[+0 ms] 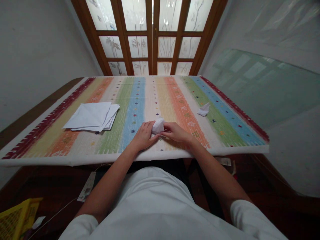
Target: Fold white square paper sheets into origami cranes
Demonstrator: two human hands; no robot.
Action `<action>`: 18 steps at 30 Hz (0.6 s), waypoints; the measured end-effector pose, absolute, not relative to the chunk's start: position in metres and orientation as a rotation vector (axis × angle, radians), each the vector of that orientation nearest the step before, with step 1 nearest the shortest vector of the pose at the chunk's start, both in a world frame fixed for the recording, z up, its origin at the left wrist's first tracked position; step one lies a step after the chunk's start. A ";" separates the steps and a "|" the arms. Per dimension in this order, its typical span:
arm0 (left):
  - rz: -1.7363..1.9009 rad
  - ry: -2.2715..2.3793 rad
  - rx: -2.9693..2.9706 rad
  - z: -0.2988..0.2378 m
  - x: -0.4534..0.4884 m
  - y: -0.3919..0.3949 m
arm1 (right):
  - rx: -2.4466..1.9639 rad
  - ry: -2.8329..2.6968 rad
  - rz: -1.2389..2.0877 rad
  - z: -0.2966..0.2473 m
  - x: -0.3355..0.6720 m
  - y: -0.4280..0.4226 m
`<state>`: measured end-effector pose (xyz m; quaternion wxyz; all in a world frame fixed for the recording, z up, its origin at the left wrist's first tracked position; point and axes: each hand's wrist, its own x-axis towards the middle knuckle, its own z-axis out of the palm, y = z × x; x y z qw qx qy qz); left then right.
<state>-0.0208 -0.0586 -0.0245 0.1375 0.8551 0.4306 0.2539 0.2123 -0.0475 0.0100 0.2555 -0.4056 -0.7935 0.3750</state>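
A small folded piece of white paper (158,126) rests on the striped tablecloth (135,100) near the front edge. My left hand (143,136) grips its left side with curled fingers. My right hand (176,132) pinches its right side. Both hands lie on the cloth, close together.
A stack of white paper sheets (92,116) lies on the left of the cloth. A finished folded paper shape (204,109) sits to the right. Wooden glazed doors (152,36) stand behind the table. A yellow basket (17,218) is on the floor at lower left.
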 end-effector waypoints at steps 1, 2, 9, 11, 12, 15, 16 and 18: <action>0.733 1.245 2.478 -0.025 -0.021 -0.059 | -1.119 -2.169 0.962 0.010 0.211 -0.048; 0.732 1.248 2.481 -0.025 -0.020 -0.059 | -1.132 -2.180 0.912 0.009 0.210 -0.048; 0.741 1.290 2.473 -0.023 -0.018 -0.058 | -1.075 -2.146 0.975 0.013 0.212 -0.052; 0.733 1.294 2.473 -0.023 -0.017 -0.058 | -1.068 -2.123 0.998 0.013 0.214 -0.051; 0.730 1.295 2.474 -0.023 -0.017 -0.059 | -1.075 -2.111 0.987 0.012 0.214 -0.051; 0.725 1.298 2.481 -0.023 -0.016 -0.059 | -1.120 -2.089 0.916 0.008 0.211 -0.049; 0.724 1.300 2.481 -0.023 -0.016 -0.059 | -1.132 -2.091 0.886 0.007 0.208 -0.048; 0.724 1.302 2.478 -0.022 -0.016 -0.060 | -1.147 -2.101 0.810 0.004 0.203 -0.048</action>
